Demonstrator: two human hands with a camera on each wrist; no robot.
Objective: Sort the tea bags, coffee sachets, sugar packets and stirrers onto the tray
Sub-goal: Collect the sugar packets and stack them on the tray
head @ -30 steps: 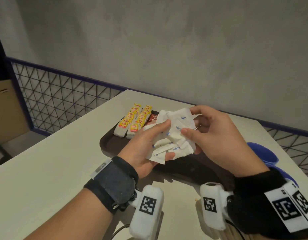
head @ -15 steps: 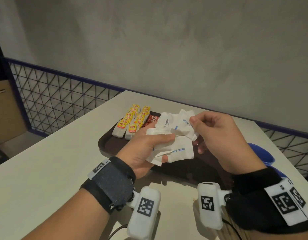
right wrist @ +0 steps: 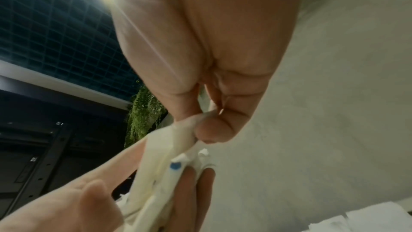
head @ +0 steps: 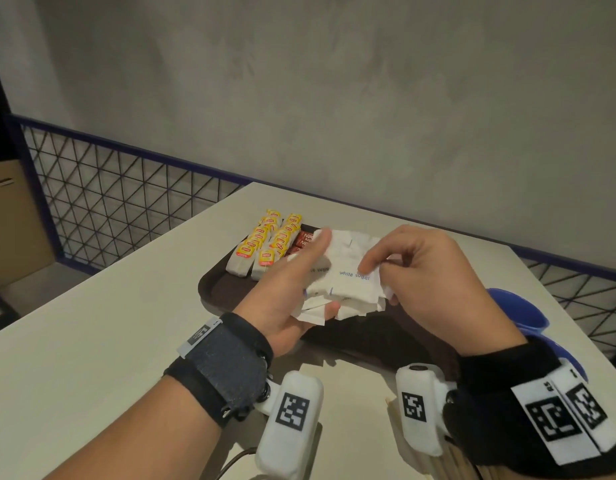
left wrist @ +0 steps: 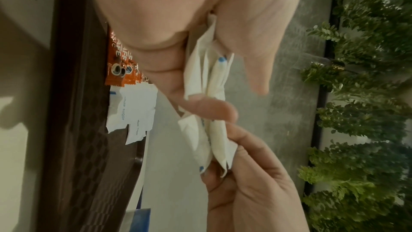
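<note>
fingers (head: 370,263) of the right hand (head: 434,285) were curled and pinched the right edge of the bundle of sugar packets (head: 348,278), thumb against fingertips, as the right wrist view showed. the left hand (head: 285,296) gripped the same bundle from the left, thumb laid over its top and the other fingers curled beneath. so the packets sat between the two hands, held above the near middle of the tray (head: 223,289), not resting on it. both hands were equally close, since both touched the bundle; the right hand held only the edge, and the left carried most of the weight, by my judgement.

the bundle's long axis ran roughly left to right, with the printed faces turned up toward the head camera. the packets looked uneven, their edges fanned and not squared.

far left on the tray lay two rows of tea bags (head: 265,244), and just right of them the coffee sachets (head: 303,241), partly hidden by the left thumb. the left wrist view showed a few more sugar packets already lying flat on the tray beside the sachets.

bare tray showed beneath and near the hands, which looked like the likely spot for setting the bundle down. the tray sat on a pale table (head: 91,341), with a blue container (head: 507,306) at its right.
</note>
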